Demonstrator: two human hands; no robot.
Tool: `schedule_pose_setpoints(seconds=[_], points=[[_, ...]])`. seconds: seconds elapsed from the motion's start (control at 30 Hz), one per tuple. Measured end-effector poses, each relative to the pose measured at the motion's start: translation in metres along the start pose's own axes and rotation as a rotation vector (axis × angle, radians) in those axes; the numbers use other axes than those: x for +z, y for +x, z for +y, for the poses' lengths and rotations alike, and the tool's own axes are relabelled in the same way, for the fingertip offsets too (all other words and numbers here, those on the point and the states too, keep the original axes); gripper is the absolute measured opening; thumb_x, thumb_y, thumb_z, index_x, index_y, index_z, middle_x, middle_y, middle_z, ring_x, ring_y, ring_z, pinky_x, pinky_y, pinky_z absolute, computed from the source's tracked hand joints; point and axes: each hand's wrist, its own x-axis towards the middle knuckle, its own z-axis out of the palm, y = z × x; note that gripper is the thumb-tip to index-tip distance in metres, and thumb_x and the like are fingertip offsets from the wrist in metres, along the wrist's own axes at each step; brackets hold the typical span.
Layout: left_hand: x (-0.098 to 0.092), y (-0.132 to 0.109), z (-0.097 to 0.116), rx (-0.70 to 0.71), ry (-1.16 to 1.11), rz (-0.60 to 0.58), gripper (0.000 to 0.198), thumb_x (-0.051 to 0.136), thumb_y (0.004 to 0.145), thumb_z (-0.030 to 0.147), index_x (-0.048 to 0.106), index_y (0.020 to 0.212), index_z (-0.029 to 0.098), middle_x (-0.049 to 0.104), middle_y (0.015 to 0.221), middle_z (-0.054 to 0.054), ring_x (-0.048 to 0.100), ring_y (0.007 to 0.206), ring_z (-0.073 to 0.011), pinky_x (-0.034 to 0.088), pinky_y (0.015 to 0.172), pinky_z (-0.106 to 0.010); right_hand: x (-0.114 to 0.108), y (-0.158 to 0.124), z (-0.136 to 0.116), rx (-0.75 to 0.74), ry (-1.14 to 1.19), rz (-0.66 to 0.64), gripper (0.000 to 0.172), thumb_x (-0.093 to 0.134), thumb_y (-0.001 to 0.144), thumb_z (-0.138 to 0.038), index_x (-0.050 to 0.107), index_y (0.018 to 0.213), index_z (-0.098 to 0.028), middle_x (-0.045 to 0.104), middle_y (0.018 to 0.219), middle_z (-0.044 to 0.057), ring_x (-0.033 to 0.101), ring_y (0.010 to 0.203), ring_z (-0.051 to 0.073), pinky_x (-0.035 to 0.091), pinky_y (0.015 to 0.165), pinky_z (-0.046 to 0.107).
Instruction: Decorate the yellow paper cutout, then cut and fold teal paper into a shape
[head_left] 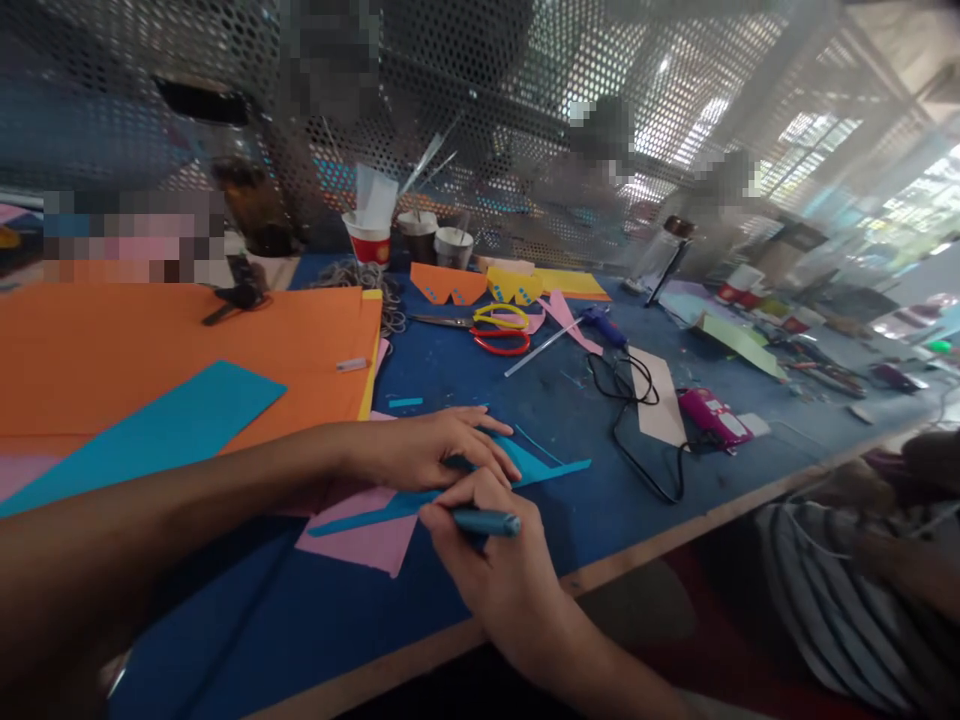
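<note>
a blue desk (300,620) with a wooden edge runs below a perforated screen (510,130). the right grip (502,555) is closed around a teal pen (491,522), whose tip is hidden. at its 11 o'clock, the left grip (424,450) lies palm down, unclenched, on cut blue paper (536,464), which partly covers pink paper (367,550) at 9 o'clock. farther out, at 12 o'clock, are scissors (501,342) with 1 yellow and 1 red handle; at 1 o'clock, a glue gun (606,326); at 10 o'clock, orange sheets (172,330); at 11 o'clock, 3 cups (370,246).
</note>
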Motion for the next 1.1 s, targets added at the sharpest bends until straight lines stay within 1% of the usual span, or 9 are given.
schedule_pose_setpoints(seconds=[0.17,0.37,0.53,0.8,1.1], points=[[0.0019,0.0003,-0.0036,0.016,0.000,0.022,0.027,0.061,0.105,0.033,0.074,0.129,0.037,0.070,0.146,0.002,0.040,0.156,-0.0305,0.011,0.132,-0.063,0.0015,-0.0021,0.0036,-0.009,-0.021,0.013,0.011,0.068,0.098,-0.026,0.065,0.088,-0.023,0.070,0.080,-0.002,0.068,0.074,0.014,0.052,0.072,0.026],[0.0031,0.0003,-0.0068,0.035,0.002,0.025,0.027,0.062,0.104,0.035,0.074,0.129,0.038,0.070,0.145,0.003,0.039,0.156,-0.0291,0.010,0.133,-0.061,0.0021,-0.0007,0.0019,0.011,-0.044,-0.011,0.011,0.070,0.098,-0.027,0.066,0.088,-0.023,0.070,0.080,-0.002,0.068,0.074,0.015,0.050,0.071,0.027],[0.0030,0.0003,-0.0065,0.036,0.000,0.027,0.026,0.063,0.104,0.035,0.075,0.127,0.036,0.071,0.145,0.001,0.040,0.156,-0.0311,0.010,0.132,-0.064,0.0026,-0.0014,0.0030,0.022,-0.020,-0.037,0.010,0.070,0.098,-0.026,0.067,0.089,-0.022,0.072,0.083,-0.002,0.069,0.076,0.015,0.050,0.074,0.027],[0.0018,-0.0005,-0.0050,0.013,-0.012,0.013,0.026,0.063,0.104,0.036,0.075,0.128,0.037,0.069,0.147,0.002,0.038,0.157,-0.0293,0.007,0.133,-0.057,0.0037,-0.0017,0.0049,0.002,-0.023,-0.037,0.011,0.073,0.098,-0.028,0.068,0.090,-0.022,0.073,0.084,-0.002,0.070,0.079,0.015,0.049,0.075,0.027],[0.0023,-0.0006,-0.0064,0.014,-0.008,0.015,0.028,0.064,0.103,0.036,0.074,0.129,0.039,0.069,0.147,0.003,0.037,0.157,-0.0285,0.007,0.133,-0.058,0.0035,-0.0011,0.0048,-0.018,-0.045,-0.025,0.011,0.072,0.098,-0.029,0.068,0.090,-0.022,0.073,0.084,-0.002,0.070,0.078,0.016,0.050,0.074,0.027]])
